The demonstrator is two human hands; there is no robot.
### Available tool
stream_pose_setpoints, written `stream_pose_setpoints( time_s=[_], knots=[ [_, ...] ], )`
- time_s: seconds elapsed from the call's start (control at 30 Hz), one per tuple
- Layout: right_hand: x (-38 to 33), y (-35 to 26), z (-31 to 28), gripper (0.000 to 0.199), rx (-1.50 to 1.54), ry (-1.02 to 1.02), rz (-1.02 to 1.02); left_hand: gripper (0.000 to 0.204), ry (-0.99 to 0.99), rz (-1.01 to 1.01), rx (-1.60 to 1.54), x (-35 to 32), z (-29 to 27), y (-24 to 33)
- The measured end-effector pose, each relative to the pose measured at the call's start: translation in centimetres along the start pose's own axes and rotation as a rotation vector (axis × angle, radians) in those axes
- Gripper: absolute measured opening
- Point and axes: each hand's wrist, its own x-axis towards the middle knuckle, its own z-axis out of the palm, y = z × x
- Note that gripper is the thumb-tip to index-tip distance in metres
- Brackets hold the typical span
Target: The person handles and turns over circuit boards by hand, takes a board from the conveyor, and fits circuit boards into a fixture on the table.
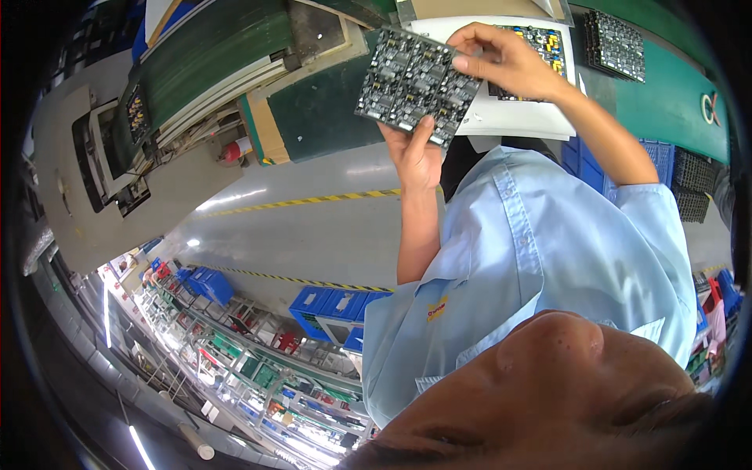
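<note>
We see the green counter (681,117) cut off by the dark edge of the view at right. Blue crates (309,323) stand farther off; we cannot make out what they hold. On the counter lies a white sheet (509,121), its left side partly hidden by the circuit-board panel (415,82) we hold in the air. A board stack (615,47) rests at right; a board with yellow parts (555,45) lies on the sheet, partly covered by our right grip (513,64). That grip is narrow, thumb at the panel's right edge; whether it pinches, we cannot tell. Our left grip (417,160) clasps the lower edge, thumb on top, fingers mostly hidden underneath.
</note>
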Motion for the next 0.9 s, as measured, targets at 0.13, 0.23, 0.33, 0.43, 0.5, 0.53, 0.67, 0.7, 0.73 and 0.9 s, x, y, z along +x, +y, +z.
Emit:
stream_pose_setpoints(
  time_s=[0.13, 0.23, 0.33, 0.43, 0.5, 0.53, 0.67, 0.7, 0.73, 0.9],
  knots=[
    [6.6, -0.8, -5.0, 0.024, -0.623, -0.008, -0.044, 0.065, 0.065, -0.032, -0.037, -1.4, -3.6, 0.8],
    [12.8, 3.1, -11.6, 0.022, -1.001, 0.247, -0.365, 0.065, 0.151, -0.093, -0.08, -2.5, -5.5, -0.2],
    [17.7, 5.2, -13.1, 0.021, -1.195, 0.346, -0.429, 0.066, 0.227, -0.071, -0.048, -3.3, -6.9, 0.1],
    [20.1, 7.2, -15.2, 0.021, -1.171, 0.375, -0.499, 0.067, 0.235, -0.094, -0.073, -3.5, -7.7, -0.1],
    [21.9, 7.4, -16.1, 0.021, -1.176, 0.359, -0.429, 0.067, 0.256, -0.127, -0.11, -3.4, -8.4, 0.1],
    [22.8, 7.5, -16.3, 0.02, -1.173, 0.339, -0.356, 0.067, 0.256, -0.128, -0.114, -3.2, -8.7, 0.1],
    [24.8, 7.6, -17.4, 0.014, -1.193, 0.224, -0.36, 0.061, 0.257, -0.133, -0.101, -2.2, -9.3, 0.1],
    [25.2, 7.6, -17.7, 0.014, -1.196, 0.224, -0.359, 0.061, 0.251, -0.134, -0.092, -2.0, -9.3, 0.1],
    [25.4, 7.6, -18.2, 0.013, -1.198, 0.183, -0.353, 0.061, 0.243, -0.138, -0.086, -1.8, -9.1, 0.1],
    [26.3, 7.4, -18.8, 0.013, -1.113, 0.029, -0.2, 0.066, 0.271, -0.166, -0.09, -1.4, -8.6, 0.1]
  ],
)
